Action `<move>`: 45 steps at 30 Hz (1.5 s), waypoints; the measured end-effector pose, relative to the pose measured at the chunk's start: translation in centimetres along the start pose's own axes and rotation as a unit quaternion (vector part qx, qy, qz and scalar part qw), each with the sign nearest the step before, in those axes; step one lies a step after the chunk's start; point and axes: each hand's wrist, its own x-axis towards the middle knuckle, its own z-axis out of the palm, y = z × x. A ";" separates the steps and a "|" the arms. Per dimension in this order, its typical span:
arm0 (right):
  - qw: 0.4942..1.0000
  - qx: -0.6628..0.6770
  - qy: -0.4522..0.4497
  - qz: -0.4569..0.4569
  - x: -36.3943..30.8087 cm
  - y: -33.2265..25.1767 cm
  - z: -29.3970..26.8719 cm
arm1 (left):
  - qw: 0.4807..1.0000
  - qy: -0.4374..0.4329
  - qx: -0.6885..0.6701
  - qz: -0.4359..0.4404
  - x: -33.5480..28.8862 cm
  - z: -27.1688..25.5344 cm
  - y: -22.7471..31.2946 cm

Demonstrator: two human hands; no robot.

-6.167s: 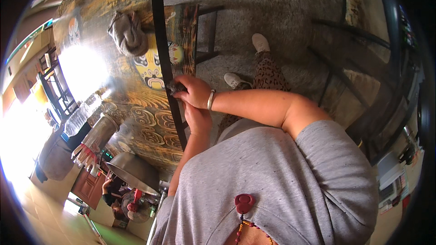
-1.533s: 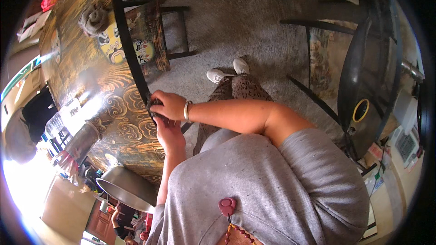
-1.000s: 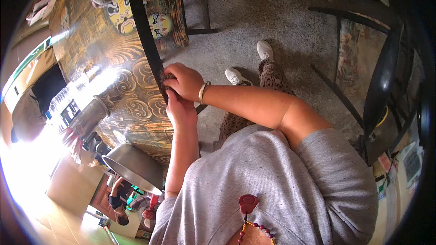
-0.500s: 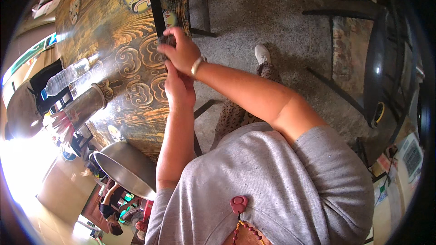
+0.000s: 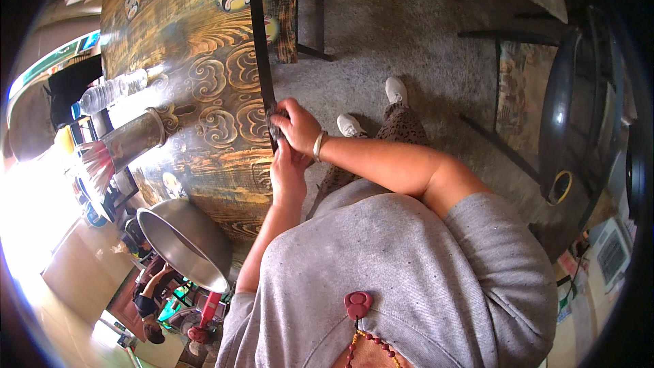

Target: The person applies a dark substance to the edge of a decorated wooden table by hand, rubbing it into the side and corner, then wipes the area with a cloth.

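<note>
At the edge of the carved wooden table [image 5: 228, 163], my right hand [image 5: 300, 128] is closed round a dark, rough wad [image 5: 277, 123] that looks like a steel-wool scrubber. The wad presses against the black edging strip [image 5: 262, 48]. Close below it, my left hand [image 5: 289, 176] lies by the same edge, thumb and fingers stretched out and pointing away from me. Part of its fingers is hidden behind my right hand and wrist. I see nothing held in it.
A metal basin [image 5: 187, 242] stands at the near left. Farther left are a plastic bottle [image 5: 112, 92] and a cylindrical holder [image 5: 139, 138] with thin sticks. A stool [image 5: 283, 13] is beyond the table edge, a chair [image 5: 524, 88] to the right. Another person [image 5: 151, 303] is at lower left.
Both hands have moved nearer to me along the table edge, with the dark wad still in my right hand. The view has shifted slightly, and both shoes now show.
</note>
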 end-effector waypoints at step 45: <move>0.979 0.196 0.044 -0.022 4.7 0.8 -1.8 | 0.112 -0.194 0.877 0.426 6.1 6.2 12.5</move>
